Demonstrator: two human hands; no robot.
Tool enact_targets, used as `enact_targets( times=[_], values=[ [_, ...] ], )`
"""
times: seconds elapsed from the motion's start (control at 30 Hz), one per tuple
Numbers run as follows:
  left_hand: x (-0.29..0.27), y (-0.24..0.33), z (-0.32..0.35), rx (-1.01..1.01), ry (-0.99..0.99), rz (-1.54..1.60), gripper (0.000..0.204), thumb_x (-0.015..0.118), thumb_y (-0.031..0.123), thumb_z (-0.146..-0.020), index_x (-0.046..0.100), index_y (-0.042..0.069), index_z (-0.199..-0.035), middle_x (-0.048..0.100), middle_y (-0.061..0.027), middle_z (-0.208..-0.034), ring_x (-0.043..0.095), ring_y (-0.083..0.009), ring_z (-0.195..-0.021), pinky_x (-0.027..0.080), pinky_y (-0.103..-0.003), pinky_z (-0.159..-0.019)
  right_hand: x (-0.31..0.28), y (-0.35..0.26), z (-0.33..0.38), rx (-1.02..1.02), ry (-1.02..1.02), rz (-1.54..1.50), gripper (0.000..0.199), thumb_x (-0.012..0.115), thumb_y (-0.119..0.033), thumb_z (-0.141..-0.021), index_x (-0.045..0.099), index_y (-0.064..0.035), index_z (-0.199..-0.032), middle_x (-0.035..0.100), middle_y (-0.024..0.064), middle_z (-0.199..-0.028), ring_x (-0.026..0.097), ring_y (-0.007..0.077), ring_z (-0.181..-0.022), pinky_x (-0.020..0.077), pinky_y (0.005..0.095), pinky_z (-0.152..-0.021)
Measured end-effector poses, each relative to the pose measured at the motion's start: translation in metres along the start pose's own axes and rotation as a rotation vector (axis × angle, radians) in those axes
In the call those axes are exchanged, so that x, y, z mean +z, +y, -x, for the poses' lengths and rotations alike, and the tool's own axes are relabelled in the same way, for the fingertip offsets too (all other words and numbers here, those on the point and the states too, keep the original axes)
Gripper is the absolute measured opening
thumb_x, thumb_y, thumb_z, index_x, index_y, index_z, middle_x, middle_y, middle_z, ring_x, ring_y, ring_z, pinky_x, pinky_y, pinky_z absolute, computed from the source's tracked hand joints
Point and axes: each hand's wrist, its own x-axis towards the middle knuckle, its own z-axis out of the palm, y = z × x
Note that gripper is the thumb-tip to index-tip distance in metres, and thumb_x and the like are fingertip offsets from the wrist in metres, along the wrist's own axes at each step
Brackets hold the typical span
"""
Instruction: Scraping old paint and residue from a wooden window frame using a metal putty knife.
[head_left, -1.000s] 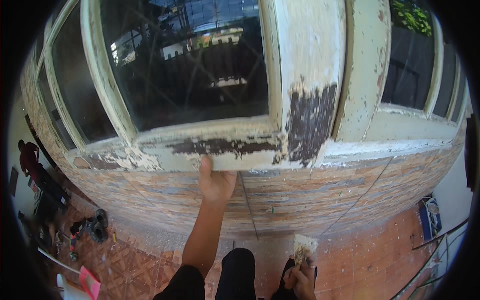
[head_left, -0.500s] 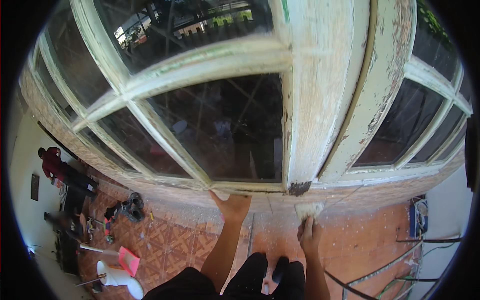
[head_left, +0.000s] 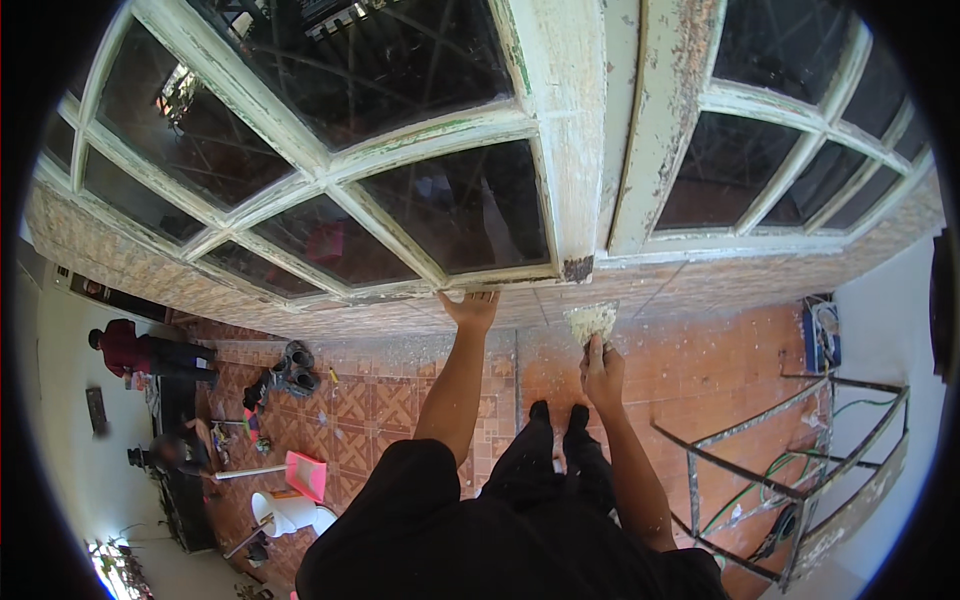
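Observation:
A multi-paned wooden window frame (head_left: 440, 290) with worn, flaking white paint and green traces spans the upper view. My left hand (head_left: 472, 312) reaches up to its bottom rail, thumb out to the left and fingertips partly hidden at the edge, holding it. In my right hand (head_left: 602, 372) is a flat, wide scraper (head_left: 592, 322), its blade caked with pale flakes. The thumb presses on its lower end. The scraper is below the frame's dark, bare lower corner (head_left: 578, 268) and apart from it.
Pale flakes lie on the tiled floor (head_left: 700, 390). A metal frame stand (head_left: 800, 490) and a blue box (head_left: 822, 335) are at right. At left are a pink dustpan (head_left: 306, 476), a white bucket (head_left: 285, 512), grey boots (head_left: 297, 365) and two people, one in a red top (head_left: 120, 348).
My view has drawn back and tilted lower, showing more floor and my body. The scraper is slightly farther from the frame's corner. My left hand stays at the bottom rail.

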Motion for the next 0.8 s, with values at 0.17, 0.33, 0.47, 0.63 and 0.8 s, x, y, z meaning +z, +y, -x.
enact_targets(
  times=[0.17,0.33,0.47,0.63,0.8],
  values=[
    [0.001,0.007,0.004,0.004,0.061,0.039,0.098,0.038,0.077,-0.074,0.02,0.01,-0.143,0.02,-0.0089,-0.149,0.021,-0.0291,-0.136,0.017,-0.048,-0.111,0.009,0.036,-0.014,-0.105,0.24,0.311,0.049,0.045,-0.036,-0.096,0.051,-0.0022,-0.06,0.044,0.0026,-0.049,0.041,0.0099,-0.043,0.0308,0.0297,-0.041],
    [0.014,-0.006,-0.01,0.171,0.091,0.038,0.098,0.036,0.082,-0.068,0.029,0.018,-0.142,0.026,-0.0046,-0.147,0.022,-0.0269,-0.136,0.017,-0.046,-0.111,0.036,0.036,-0.064,-0.21,0.483,0.444,0.052,0.046,-0.039,-0.094,0.058,0.0043,-0.068,0.049,0.0117,-0.05,0.047,0.0171,-0.048,0.0388,0.0374,-0.049],
    [0.013,-0.006,-0.011,0.197,0.057,-0.032,0.095,0.043,0.08,-0.064,0.038,0.018,-0.136,0.036,-0.0047,-0.141,0.033,-0.0263,-0.13,0.025,-0.049,-0.107,0.055,0.016,-0.082,-0.191,0.526,0.393,0.047,0.05,-0.036,-0.092,0.064,0.0065,-0.078,0.059,0.0247,-0.064,0.061,0.0324,-0.062,0.0435,0.0405,-0.058],
    [-0.002,-0.003,-0.024,0.138,0.014,-0.01,0.104,0.032,0.087,-0.062,0.037,0.016,-0.137,0.036,-0.005,-0.142,0.034,-0.0269,-0.129,0.025,-0.047,-0.107,0.055,0.061,-0.07,-0.005,0.597,0.34,0.059,0.045,-0.043,-0.094,0.058,0.007,-0.066,0.05,0.0181,-0.051,0.05,0.024,-0.047,0.0376,0.0398,-0.049],
    [-0.003,0.004,-0.026,0.104,0.067,0.034,0.109,0.022,0.091,-0.061,0.036,0.016,-0.138,0.034,-0.0045,-0.144,0.033,-0.0261,-0.13,0.024,-0.047,-0.108,0.07,0.029,-0.089,-0.178,0.624,0.314,0.06,0.044,-0.045,-0.093,0.055,0.0061,-0.063,0.05,0.0158,-0.051,0.048,0.0207,-0.048,0.0361,0.0388,-0.049]
  ],
)
